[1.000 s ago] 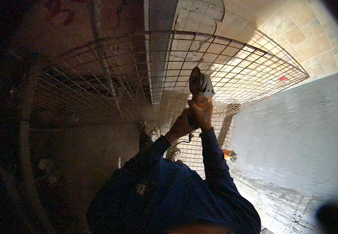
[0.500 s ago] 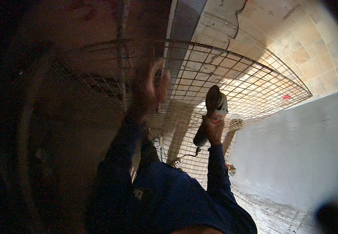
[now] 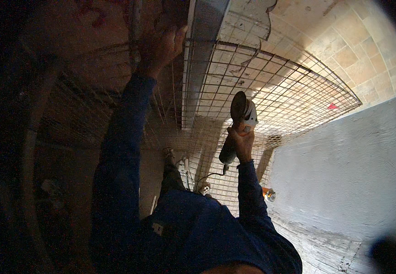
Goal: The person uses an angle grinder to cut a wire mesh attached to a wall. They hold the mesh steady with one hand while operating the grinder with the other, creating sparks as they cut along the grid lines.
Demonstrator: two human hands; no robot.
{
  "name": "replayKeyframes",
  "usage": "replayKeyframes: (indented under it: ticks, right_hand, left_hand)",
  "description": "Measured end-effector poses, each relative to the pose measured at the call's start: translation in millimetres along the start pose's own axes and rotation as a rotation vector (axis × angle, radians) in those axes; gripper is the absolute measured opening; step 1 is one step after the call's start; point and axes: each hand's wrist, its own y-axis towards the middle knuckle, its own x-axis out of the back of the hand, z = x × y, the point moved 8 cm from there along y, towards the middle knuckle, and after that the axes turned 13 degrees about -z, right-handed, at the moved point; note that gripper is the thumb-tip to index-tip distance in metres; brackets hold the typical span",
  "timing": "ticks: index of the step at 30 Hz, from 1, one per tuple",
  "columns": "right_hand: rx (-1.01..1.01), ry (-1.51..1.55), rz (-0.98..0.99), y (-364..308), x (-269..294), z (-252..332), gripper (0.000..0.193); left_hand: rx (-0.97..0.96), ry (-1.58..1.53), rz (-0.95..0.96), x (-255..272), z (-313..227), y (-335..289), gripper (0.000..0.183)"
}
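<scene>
1. Position. From my remote view, I see the orange-and-white angle grinder (image 3: 249, 118) in front of the torso, against the brown metal wire mesh (image 3: 271, 82). Its dark round disc (image 3: 238, 106) is uppermost; its black cylindrical body (image 3: 227, 154) points down toward the wearer. I cannot tell whether disc and mesh touch.

2. Grip. The right hand (image 3: 243, 145) wraps around the grinder just below its head. The left hand (image 3: 159, 50) is raised beside the mesh's far edge, fingers curled; in the shadow I cannot tell whether they hold wire.

3. Handling. I judge the grinder rigid, dense and head-heavy, with the thin black cord (image 3: 216, 174) dragging slightly. I would use 2 holds: 1 at the orange neck, 1 on the black body, clear of the probably brittle disc. The mesh should be stiff but springy; hold it at a wire crossing.
</scene>
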Motion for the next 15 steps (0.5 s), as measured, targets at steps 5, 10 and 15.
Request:
replayKeyframes:
  ticks: [5,10,15]
  right_hand:
    - [-0.004,-0.071,0.029,5.4,0.9,3.9,0.040]
    - [-0.047,-0.149,0.060,7.2,4.3,-2.0,0.037]
    - [0.195,-0.442,0.066,1.7,6.7,-4.7,0.023]
  left_hand:
    - [0.218,-0.115,0.339,-47.0,21.8,-9.4,0.044]
    - [0.106,0.065,0.205,-18.0,11.3,-10.6,0.046]
    - [0.125,-0.080,0.103,-10.1,1.8,-4.5,0.036]
